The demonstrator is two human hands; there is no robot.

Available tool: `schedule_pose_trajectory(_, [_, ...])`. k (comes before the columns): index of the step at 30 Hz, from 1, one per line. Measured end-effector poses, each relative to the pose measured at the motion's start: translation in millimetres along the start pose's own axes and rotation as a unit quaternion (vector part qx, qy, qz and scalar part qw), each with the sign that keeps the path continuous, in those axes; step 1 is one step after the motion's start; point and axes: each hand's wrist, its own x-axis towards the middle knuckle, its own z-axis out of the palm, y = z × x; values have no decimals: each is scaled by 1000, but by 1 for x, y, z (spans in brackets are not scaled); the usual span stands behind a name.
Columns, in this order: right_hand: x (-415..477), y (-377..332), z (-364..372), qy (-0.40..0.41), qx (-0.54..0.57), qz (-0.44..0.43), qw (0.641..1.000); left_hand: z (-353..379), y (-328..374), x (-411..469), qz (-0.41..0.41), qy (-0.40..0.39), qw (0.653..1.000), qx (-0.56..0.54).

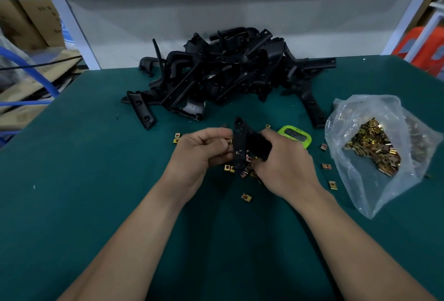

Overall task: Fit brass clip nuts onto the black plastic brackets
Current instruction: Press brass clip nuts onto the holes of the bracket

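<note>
My right hand (286, 166) grips a black plastic bracket (240, 144), held upright over the green table. My left hand (204, 149) pinches a brass clip nut (228, 141) against the bracket's left edge. Several loose clip nuts (246, 197) lie scattered on the table below and around my hands. A heap of black brackets (228, 72) is piled at the back of the table. A clear plastic bag (374, 147) at the right holds many more brass clip nuts.
A green digital timer (296, 135) lies just behind my right hand. The green table mat (96, 168) spreads to the left and front. Cardboard boxes (31, 24) and a blue hose (26, 70) sit off the table's left edge; an orange object (418, 43) at far right.
</note>
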Motion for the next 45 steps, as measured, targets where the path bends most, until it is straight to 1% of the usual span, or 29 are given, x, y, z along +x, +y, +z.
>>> schedule_pose_trajectory(3, [0, 0, -1, -4, 3, -2, 1000, 1, 0, -1, -8, 28, 999, 13])
schedule_pose_trajectory(13, [-1, -2, -4, -6, -1, -28, 1000, 4, 0, 0, -13, 50, 999, 15])
schedule_pose_trajectory(20, [-2, -4, -5, 20, -4, -26, 999, -1, 2, 2, -49, 45, 997, -46])
schedule_pose_trajectory(22, [-1, -4, -7, 22, -4, -21, 1000, -2, 4, 2, -46, 45, 996, -56])
schedule_pose_trajectory(24, [-2, -4, -8, 3, 15, -21, 1000, -3, 4, 3, -33, 45, 996, -70])
schedule_pose_trajectory(26, [-3, -7, -9, -19, 87, -21, 996, -3, 4, 4, -25, 33, 996, -84])
schedule_pose_trajectory(29, [-4, -17, -12, 15, 206, -50, 977, -1, 3, 4, -18, 10, 999, -47])
schedule_pose_trajectory(32, [-9, -30, -11, 27, 232, -77, 969, 3, 0, 2, -14, 10, 1000, 3])
schedule_pose_trajectory(34, [-11, -38, -8, 14, 273, -62, 960, 7, -3, 0, -37, 22, 999, 10])
schedule_pose_trajectory(37, [-7, -44, -2, -15, 272, -47, 961, 8, -3, 2, -75, 59, 995, 0])
schedule_pose_trajectory(40, [-4, -43, -2, -17, 268, -64, 961, 6, -1, 2, -74, 84, 994, 1])
schedule_pose_trajectory(41, [-2, -43, -3, -10, 272, -53, 961, 7, -1, 1, -60, 90, 994, 25])
schedule_pose_trajectory(43, [0, -41, -2, 16, 268, 0, 963, 11, -2, -2, -12, 101, 990, 100])
schedule_pose_trajectory(44, [2, -41, -1, 24, 287, 43, 957, 15, -3, -4, 20, 105, 984, 139])
schedule_pose_trajectory(45, [4, -40, 0, 29, 335, 101, 937, 16, -4, -6, 63, 106, 973, 195])
